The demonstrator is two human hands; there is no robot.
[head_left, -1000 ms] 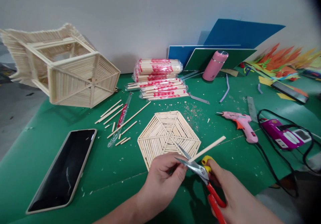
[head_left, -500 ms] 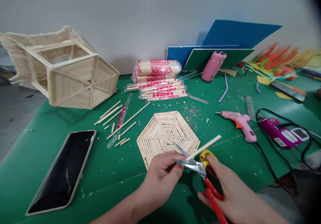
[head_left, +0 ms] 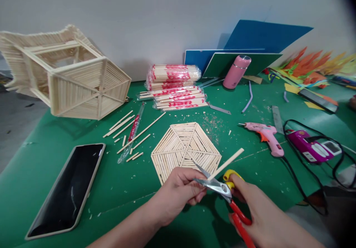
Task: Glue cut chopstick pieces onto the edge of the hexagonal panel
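My left hand (head_left: 182, 190) pinches the near end of a wooden chopstick (head_left: 226, 163), which slants up to the right. In my right hand (head_left: 247, 203) is a pair of scissors (head_left: 222, 190) with red and yellow handles. Its blades lie partly apart, with the chopstick between them close to my left fingertips. Just beyond my hands a flat panel of glued sticks (head_left: 183, 144), many-sided with spoke-like strips, lies on the green table (head_left: 122, 199); my left hand covers part of its near edge.
Cut sticks (head_left: 141, 141) and a phone (head_left: 66, 190) lie left. A stick-built lantern-like frame (head_left: 89, 81) stands behind them. Wrapped chopstick packs (head_left: 178, 88) and a pink bottle (head_left: 237, 72) are at the back. A pink glue gun (head_left: 265, 135) and a corded purple device (head_left: 310, 146) lie right.
The scissor blades have closed somewhat on the chopstick, and the scissors have shifted slightly right and down. My left fingers have curled a little further around the stick's end.
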